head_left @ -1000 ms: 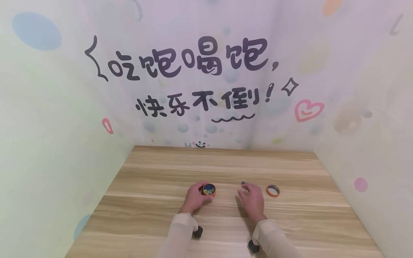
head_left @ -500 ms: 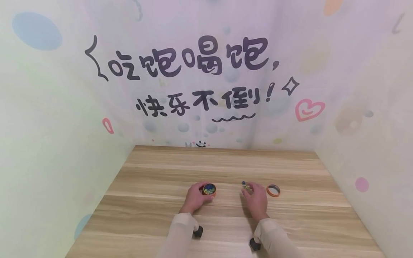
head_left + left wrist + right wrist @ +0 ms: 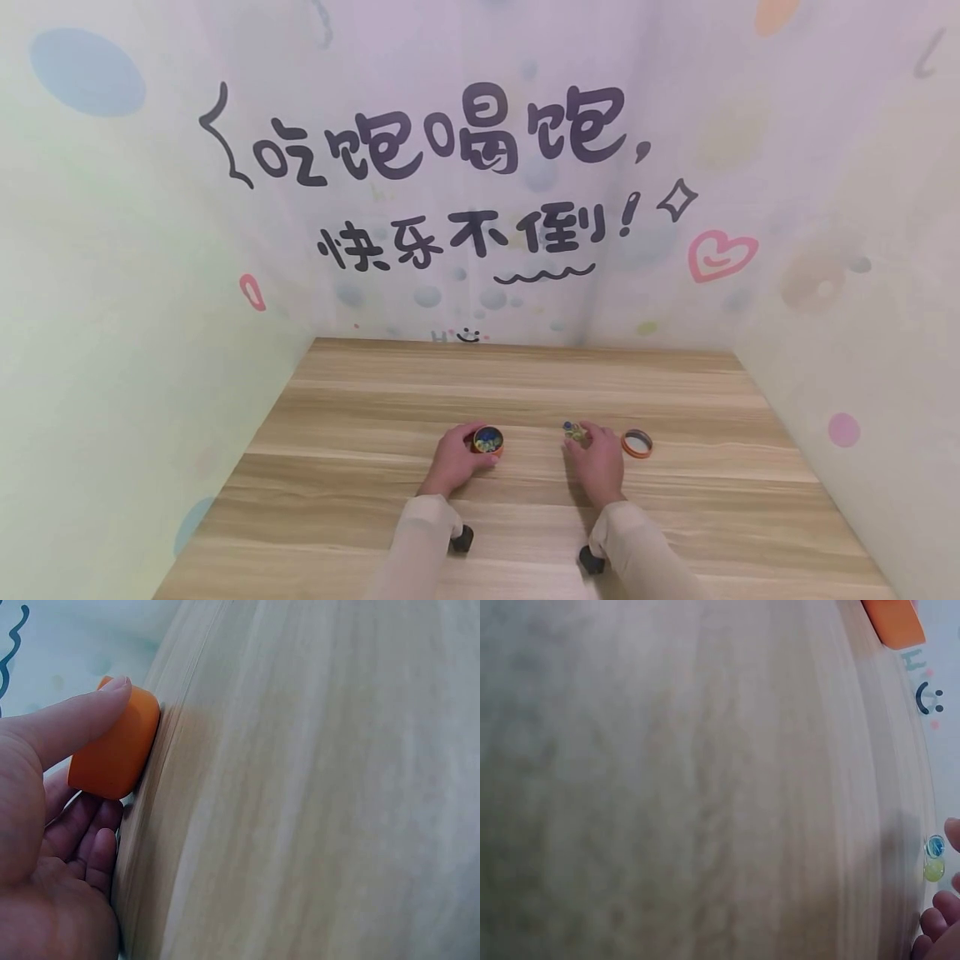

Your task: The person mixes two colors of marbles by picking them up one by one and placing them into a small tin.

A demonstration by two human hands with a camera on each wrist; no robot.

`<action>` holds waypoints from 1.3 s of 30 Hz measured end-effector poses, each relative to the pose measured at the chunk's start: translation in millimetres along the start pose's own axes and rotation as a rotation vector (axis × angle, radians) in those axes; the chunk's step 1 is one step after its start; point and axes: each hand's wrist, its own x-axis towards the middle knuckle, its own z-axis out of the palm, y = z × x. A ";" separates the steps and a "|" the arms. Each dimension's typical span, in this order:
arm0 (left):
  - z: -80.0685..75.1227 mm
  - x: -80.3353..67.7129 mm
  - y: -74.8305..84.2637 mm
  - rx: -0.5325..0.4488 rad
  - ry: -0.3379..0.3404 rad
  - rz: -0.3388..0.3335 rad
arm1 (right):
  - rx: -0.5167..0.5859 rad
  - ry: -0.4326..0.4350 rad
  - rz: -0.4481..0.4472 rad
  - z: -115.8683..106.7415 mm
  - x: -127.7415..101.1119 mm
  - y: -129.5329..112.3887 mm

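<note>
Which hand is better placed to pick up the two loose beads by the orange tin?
Probably the right hand: its fingertips sit right beside the beads on the table. The left hand is occupied gripping the orange tin.

- A light wooden surface [image 3: 525,375] with lengthwise grain.
- A pastel backdrop [image 3: 112,250] on three sides, with black Chinese lettering [image 3: 450,137], a pink heart [image 3: 720,254] and a small smiley face [image 3: 467,335].
- An orange lid [image 3: 637,443] lying flat on the surface.
</note>
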 end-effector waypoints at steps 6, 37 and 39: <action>-0.2 -0.2 0.2 -0.013 0.001 0.009 | -0.044 -0.027 0.014 0.6 3.7 3.7; 1.2 0.3 -0.1 -0.004 0.003 0.002 | -0.049 -0.031 -0.019 -2.0 3.5 7.0; 1.1 0.2 0.1 0.002 0.003 0.003 | -0.042 -0.032 -0.021 -2.1 3.2 6.5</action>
